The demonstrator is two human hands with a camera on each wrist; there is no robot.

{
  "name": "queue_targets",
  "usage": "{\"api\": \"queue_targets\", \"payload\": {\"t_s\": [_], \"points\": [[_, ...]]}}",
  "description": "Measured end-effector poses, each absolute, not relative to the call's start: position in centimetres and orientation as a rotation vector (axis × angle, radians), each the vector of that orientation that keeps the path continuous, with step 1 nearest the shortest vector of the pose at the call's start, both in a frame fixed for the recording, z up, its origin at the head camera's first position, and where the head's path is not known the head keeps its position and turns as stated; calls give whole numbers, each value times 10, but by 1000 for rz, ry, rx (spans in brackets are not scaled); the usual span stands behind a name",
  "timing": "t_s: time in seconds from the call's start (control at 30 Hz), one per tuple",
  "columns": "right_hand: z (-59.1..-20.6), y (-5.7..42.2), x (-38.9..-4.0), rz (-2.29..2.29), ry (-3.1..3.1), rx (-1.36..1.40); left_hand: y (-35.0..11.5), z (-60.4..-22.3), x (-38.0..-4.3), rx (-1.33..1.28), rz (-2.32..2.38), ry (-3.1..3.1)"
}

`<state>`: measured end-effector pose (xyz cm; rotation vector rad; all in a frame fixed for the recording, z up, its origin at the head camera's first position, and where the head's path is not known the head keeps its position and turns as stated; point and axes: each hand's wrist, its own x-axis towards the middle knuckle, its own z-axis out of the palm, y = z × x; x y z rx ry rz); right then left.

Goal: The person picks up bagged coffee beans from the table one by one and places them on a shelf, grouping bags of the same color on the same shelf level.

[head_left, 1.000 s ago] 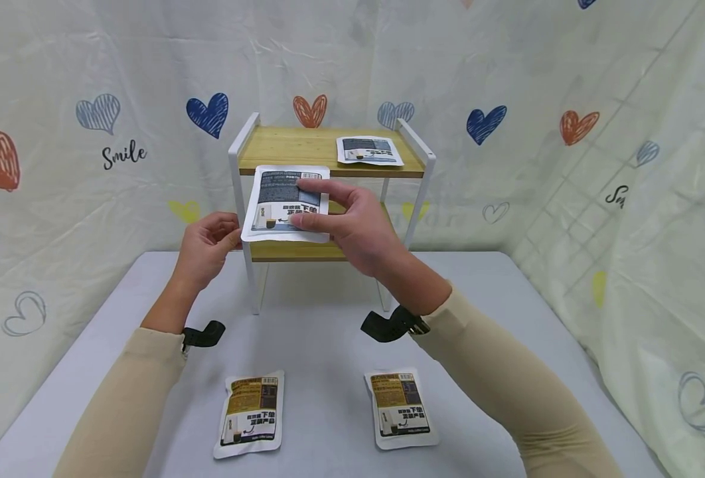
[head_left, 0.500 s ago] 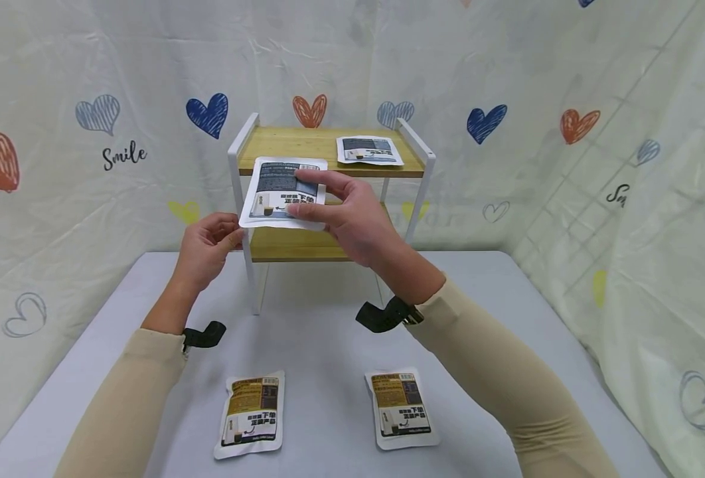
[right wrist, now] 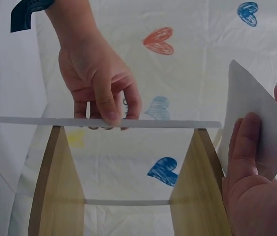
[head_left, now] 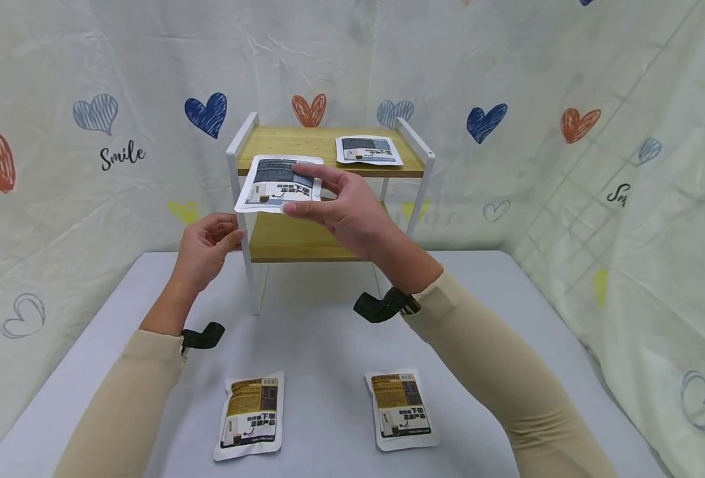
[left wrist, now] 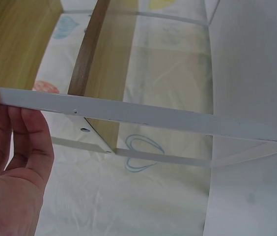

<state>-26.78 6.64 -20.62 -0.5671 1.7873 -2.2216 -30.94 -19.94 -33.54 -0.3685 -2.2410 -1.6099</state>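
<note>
My right hand [head_left: 358, 216] holds a flat white pouch with a dark blue label [head_left: 271, 180] by its right side, thumb on top and other fingers beneath. The pouch is over the front left of the upper board of a small two-tier shelf [head_left: 293, 141]. In the right wrist view the pouch's plain back [right wrist: 256, 113] faces the camera. My left hand [head_left: 204, 249] pinches the shelf's white front left post [left wrist: 143, 113] between thumb and fingers, below the upper board. A second blue-labelled pouch [head_left: 369, 151] lies on the upper board's right side.
Two pouches with brown-gold labels lie on the white table [head_left: 316, 345] in front of the shelf: a left pouch [head_left: 249, 415] and a right pouch [head_left: 402, 409]. The shelf's lower board [head_left: 299, 239] is under the held pouch. A heart-printed curtain [head_left: 352, 60] hangs behind.
My right hand has carried the held pouch up and slightly left, away from me, toward the upper board, and it now looks flatter. My left hand stays on the post.
</note>
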Motion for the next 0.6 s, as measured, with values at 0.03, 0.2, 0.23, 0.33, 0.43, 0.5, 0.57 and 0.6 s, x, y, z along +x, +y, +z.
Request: {"api": "queue_targets", "payload": {"t_s": [0.03,0.2,0.23,0.33,0.43,0.5,0.57,0.6], "points": [[-206,67,-268,-2214,1790,-570,-199,-335,-309,-365,-1610,-2248],[-202,67,-268,-2190,1800,-593,-199,-335,-310,-341,-1613,-2265],[-202,67,-268,-2187,1804,-596,-199,-335,-310,-341,-1609,-2269],[-200,66,-269,-2178,1828,-596,-199,-335,-310,-350,-1603,-2265],[-199,66,-270,-2171,1864,-579,-199,-335,-310,-365,-1602,-2260],[-199,66,-270,-2170,1886,-569,-199,-335,-309,-366,-1606,-2254],[-198,65,-271,-2168,1913,-557,-199,-336,-309,-371,-1608,-2251],[-198,65,-271,-2166,1925,-552,-199,-336,-309,-373,-1607,-2249]]}}
